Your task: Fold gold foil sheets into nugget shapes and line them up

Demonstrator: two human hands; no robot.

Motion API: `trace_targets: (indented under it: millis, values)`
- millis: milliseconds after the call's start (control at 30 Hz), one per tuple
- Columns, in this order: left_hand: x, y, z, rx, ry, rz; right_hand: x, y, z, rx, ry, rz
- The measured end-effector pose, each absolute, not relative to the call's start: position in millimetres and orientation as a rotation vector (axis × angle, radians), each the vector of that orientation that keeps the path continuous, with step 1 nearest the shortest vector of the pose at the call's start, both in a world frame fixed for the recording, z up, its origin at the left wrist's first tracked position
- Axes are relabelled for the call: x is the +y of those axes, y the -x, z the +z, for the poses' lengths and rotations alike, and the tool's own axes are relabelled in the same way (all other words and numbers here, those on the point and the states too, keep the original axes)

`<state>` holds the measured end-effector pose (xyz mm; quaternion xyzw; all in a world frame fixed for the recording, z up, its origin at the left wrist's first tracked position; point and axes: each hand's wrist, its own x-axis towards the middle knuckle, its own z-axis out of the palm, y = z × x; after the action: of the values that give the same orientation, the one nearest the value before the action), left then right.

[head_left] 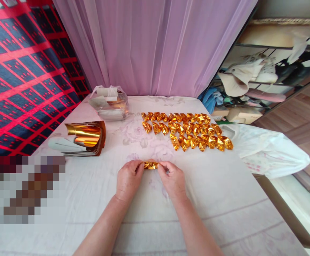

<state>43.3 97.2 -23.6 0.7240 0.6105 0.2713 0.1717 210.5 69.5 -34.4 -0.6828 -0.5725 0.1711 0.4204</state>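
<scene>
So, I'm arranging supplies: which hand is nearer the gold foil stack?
Left. The left hand is right of the gold foil stack, nearer the camera; the right hand is farther right.

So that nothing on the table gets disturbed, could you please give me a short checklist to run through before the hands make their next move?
1. Left hand on one end of the folded gold piece: ok, fingers at its end.
2. Right hand on the opposite end: ok.
3. Rows of gold pieces apart from both hands: ok.
4. Stack of gold sheets apart from the left hand: ok.
5. Underside of the held piece undamaged: cannot tell, hidden from this view.
</scene>
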Motion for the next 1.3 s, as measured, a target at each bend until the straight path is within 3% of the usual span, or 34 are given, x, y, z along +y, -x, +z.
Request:
trace_targets:
  millis: [1300]
  values:
    - [96.4, -45.0, -22.8, 1.708, -2.103, 0.731, 69.3, -210.1, -34.5, -1.469, 1.697, 0.342]
